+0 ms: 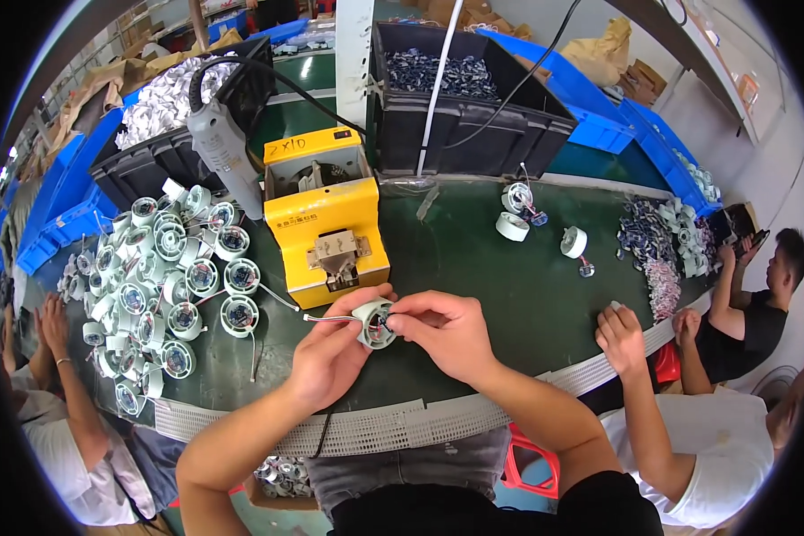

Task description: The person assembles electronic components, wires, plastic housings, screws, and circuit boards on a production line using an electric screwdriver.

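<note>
In front of me, my left hand (326, 362) grips a pale green, round plastic housing (366, 314) by its side, with the open face turned to the right. Wires and a dark board show inside it, and a white-tipped cable (326, 318) sticks out to the left across my fingers. My right hand (451, 332) is closed in a pinch at the housing's opening, on a small dark part (385, 314) that the fingertips partly hide. Just beyond my hands stands a yellow machine (322, 223) with a metal block on its front.
A heap of similar housings (170, 241) lies to the left. Further right are a few loose housings (512, 227) and piles of small parts (643, 234). Black bins (469, 134) and blue trays (590, 116) line the back. Co-workers sit on both sides, one hand (621, 339) resting near the right edge.
</note>
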Available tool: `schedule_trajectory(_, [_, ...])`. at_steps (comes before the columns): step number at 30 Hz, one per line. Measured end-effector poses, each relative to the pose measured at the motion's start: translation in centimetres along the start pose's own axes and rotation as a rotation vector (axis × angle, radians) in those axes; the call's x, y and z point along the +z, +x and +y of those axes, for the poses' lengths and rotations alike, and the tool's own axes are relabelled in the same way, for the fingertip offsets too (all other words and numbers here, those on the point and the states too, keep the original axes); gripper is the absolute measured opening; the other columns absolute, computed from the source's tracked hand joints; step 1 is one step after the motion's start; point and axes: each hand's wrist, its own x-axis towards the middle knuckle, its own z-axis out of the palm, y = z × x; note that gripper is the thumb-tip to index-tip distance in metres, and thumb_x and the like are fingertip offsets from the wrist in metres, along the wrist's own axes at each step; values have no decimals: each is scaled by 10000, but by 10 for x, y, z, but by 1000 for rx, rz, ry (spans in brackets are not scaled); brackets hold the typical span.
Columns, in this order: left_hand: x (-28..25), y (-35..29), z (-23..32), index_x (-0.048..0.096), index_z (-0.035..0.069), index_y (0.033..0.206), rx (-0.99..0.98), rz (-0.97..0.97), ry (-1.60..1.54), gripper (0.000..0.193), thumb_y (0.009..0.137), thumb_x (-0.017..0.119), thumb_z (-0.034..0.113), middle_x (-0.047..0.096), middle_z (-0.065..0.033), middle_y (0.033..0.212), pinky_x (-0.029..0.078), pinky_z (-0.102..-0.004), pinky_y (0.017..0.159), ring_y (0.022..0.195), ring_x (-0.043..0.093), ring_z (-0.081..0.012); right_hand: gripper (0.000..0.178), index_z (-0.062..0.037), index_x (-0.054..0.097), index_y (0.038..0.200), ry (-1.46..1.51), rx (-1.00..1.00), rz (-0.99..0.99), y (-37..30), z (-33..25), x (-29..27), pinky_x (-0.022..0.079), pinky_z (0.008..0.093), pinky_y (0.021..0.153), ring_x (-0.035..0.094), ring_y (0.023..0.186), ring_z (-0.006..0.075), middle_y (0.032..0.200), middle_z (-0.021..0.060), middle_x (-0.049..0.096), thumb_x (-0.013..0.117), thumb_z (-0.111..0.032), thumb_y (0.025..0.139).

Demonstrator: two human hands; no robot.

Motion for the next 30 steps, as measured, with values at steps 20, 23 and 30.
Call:
schedule_trajectory(20, [0,1,-6,332,75,1376,41,-33,82,405,976,385,108,376,-120,1398,273,-381,1097,1308,358,-226,144,-13,699,894,-190,-160,34,1,-5,5,528,223,649,653,722,116,789,66,656,742,-1,757])
schedule_trajectory(23, [-2,0,-8,266,86,1419,31,-72,64,460,975,384,107,337,-118,1426,243,-373,1111,1322,333,-219,143,-17,682,877,-311,-199,55,0,-5,6,526,225,675,659,798,135,857,81,644,740,11,750])
schedule_trajectory(30, [1,-5,-13,201,89,1452,120,-32,215,537,961,416,61,288,-103,1463,218,-345,1111,1337,298,-197,128,8,621,840,225,10,88,1,7,17,525,248,755,627,932,127,1017,68,617,727,18,768])
